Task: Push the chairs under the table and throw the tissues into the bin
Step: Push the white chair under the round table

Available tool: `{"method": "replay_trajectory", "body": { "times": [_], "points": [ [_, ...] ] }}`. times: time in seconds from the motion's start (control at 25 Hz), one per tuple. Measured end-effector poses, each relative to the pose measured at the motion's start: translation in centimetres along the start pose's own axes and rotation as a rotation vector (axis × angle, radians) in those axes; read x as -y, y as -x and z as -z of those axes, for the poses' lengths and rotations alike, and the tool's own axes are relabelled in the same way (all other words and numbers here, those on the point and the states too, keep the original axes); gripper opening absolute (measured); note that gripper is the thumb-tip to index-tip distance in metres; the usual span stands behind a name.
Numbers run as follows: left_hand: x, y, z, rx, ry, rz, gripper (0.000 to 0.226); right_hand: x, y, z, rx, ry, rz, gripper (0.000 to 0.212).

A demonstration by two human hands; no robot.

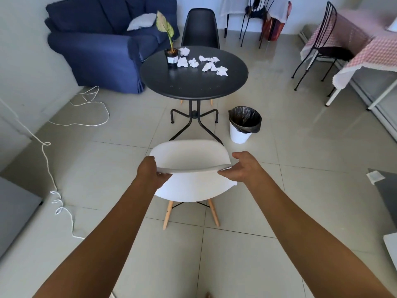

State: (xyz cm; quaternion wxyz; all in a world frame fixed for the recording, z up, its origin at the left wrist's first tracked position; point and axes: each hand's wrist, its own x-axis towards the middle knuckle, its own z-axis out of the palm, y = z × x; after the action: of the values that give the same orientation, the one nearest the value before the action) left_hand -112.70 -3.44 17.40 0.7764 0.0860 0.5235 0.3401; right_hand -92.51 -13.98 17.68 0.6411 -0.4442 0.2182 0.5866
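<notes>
Desk point(194, 82): round, black; the landmark here.
White chair point(189, 155): near side of desk, well short of it, facing in for a straight push.
Black chair point(200, 26): far side.
Bin point(240, 136): beside desk's base, handy for tissues.
Hands: left hand point(150, 172) and right hand point(245, 166) apart, each clamped on the white chair's backrest corners.
Tissues point(202, 62): crumpled on desk.

Ahead, 12 o'clock: bare tiled floor point(133, 151) between white chair point(191, 183) and table point(193, 84).
1 o'clock: bin point(241, 134) beside the table legs.
10 o'clock: loose cord point(51, 186) across floor.
</notes>
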Motion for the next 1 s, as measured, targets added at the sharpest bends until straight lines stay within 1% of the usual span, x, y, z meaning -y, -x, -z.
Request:
{"method": "replay_trajectory", "body": {
  "times": [0.08, 0.12, 0.2, 0.28, 0.36, 0.44, 0.48, 0.52, 0.68, 0.84, 0.96, 1.0],
  "points": [
    [0.4, 0.4, -0.5, -0.086, -0.084, -0.063, 0.049, -0.5, -0.7, -0.3, -0.001, -0.004, 0.006, 0.021],
    [0.6, 0.5, -0.7, -0.143, -0.149, -0.099, 0.048, -0.6, -1.0, -0.5, -0.013, 0.003, 0.016, 0.017],
    [1.2, 0.3, -1.2, -0.219, -0.228, -0.147, 0.046, -0.8, -1.7, -0.8, -0.030, 0.018, 0.041, 0.019],
    [1.5, 0.0, -1.3, -0.240, -0.206, -0.154, 0.045, -0.8, -2.3, -0.9, -0.023, 0.036, 0.062, 0.025],
    [1.3, -0.6, -1.5, -0.243, -0.188, -0.165, 0.042, -0.8, -3.2, -1.2, -0.030, 0.095, 0.089, 0.029],
    [0.7, -1.4, -1.7, -0.232, -0.194, -0.181, 0.029, -0.8, -4.0, -1.8, -0.039, 0.158, 0.133, 0.031],
    [0.3, -1.9, -1.9, -0.230, -0.198, -0.185, 0.023, -0.7, -4.5, -2.1, -0.036, 0.146, 0.137, 0.030],
    [-0.1, -2.3, -2.2, -0.223, -0.203, -0.186, 0.022, -0.6, -4.8, -2.4, -0.035, 0.094, 0.131, 0.029],
    [-2.7, -4.3, -3.6, -0.162, -0.245, -0.185, 0.040, 0.1, -6.3, -4.4, -0.031, -0.036, 0.162, 0.033],
    [-5.5, -6.9, -5.2, -0.093, -0.278, -0.168, 0.032, 1.1, -8.2, -7.3, -0.047, -0.043, 0.187, 0.029],
    [-7.2, -9.1, -6.8, -0.055, -0.321, -0.173, 0.014, 2.1, -9.7, -9.2, -0.071, -0.048, 0.203, 0.020],
    [-7.7, -9.7, -7.4, -0.049, -0.353, -0.179, 0.014, 2.6, -10.4, -9.8, -0.091, -0.049, 0.210, 0.020]
  ]
}}
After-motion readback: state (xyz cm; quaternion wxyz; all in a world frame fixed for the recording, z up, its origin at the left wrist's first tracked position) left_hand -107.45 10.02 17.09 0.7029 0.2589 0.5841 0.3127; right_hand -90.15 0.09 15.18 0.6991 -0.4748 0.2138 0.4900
